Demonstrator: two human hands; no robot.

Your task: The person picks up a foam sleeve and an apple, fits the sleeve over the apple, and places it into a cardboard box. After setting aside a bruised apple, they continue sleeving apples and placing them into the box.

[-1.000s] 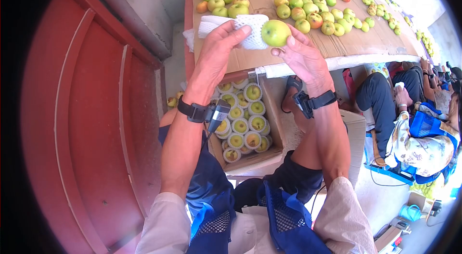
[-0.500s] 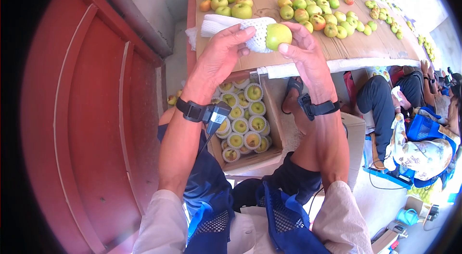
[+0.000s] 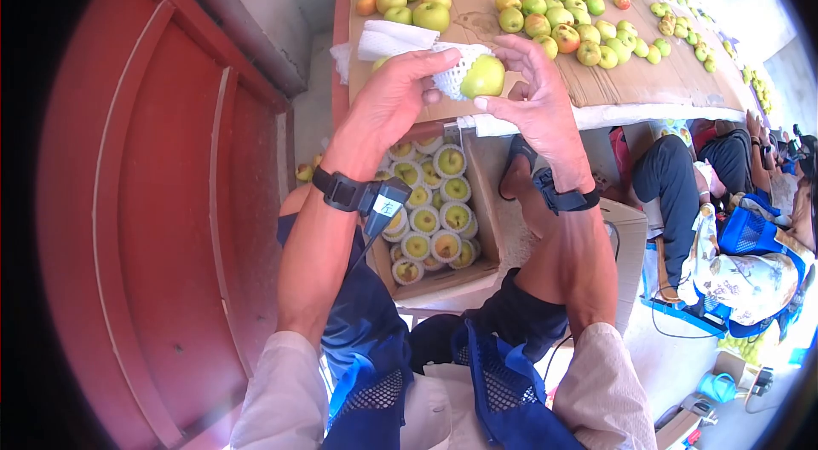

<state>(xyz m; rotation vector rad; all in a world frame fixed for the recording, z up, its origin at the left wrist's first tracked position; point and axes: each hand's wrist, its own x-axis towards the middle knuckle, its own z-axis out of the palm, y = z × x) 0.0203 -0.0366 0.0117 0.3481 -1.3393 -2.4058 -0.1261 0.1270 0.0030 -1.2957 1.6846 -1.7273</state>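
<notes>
A green apple (image 3: 485, 76) sits partly inside a white foam net sleeve (image 3: 449, 80) above the table's front edge. My left hand (image 3: 399, 90) is closed around the sleeve, thumb on top, with the apple's bare end pointing right. To the right of it my right hand (image 3: 537, 100) is open, its fingers spread and raised and its thumb tip right at the apple's lower edge. A stack of flat white foam nets (image 3: 396, 39) lies on the table just beyond my left hand. Below, a cardboard box (image 3: 487, 237) holds many apples in foam nets (image 3: 417, 246).
Loose apples lie on the cardboard-covered table (image 3: 665, 92), a small group (image 3: 392, 0) at left and a larger spread (image 3: 562, 20) at right. A red door (image 3: 162, 220) stands to the left. Another person (image 3: 741, 275) sits at the right.
My right hand has let go of the apple and opened, its fingers now apart. The apple and sleeve have tilted slightly downward in my left hand.
</notes>
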